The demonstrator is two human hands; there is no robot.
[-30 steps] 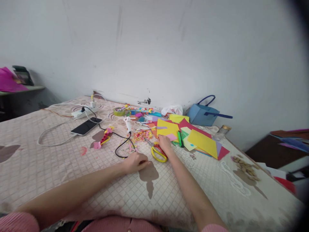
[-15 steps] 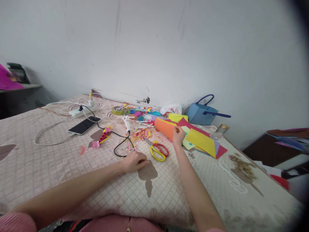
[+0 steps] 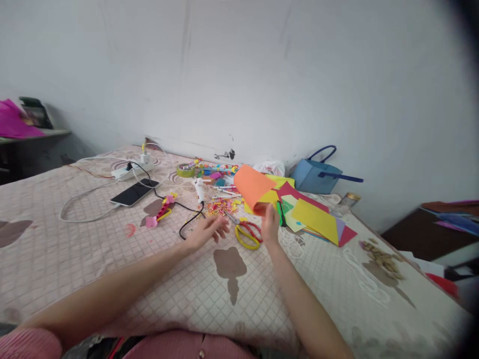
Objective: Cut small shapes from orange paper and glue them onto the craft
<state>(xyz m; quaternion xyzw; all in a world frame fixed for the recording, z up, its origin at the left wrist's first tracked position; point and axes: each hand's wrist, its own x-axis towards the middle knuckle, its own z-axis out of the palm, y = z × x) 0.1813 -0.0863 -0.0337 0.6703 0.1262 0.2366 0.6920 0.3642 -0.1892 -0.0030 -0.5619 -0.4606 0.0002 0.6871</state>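
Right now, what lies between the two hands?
In the head view, the scissors, with red and yellow handles, lie between the left hand and right hand.

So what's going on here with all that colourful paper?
Someone is holding a curled orange sheet in the right hand. The left hand is loosely open, with nothing in its fingers, near some scissors with yellow and red handles. Farther back are a white glue gun and lots of tiny coloured bits. Off to the right, more coloured paper lies in a loose pile, near a blue bag.
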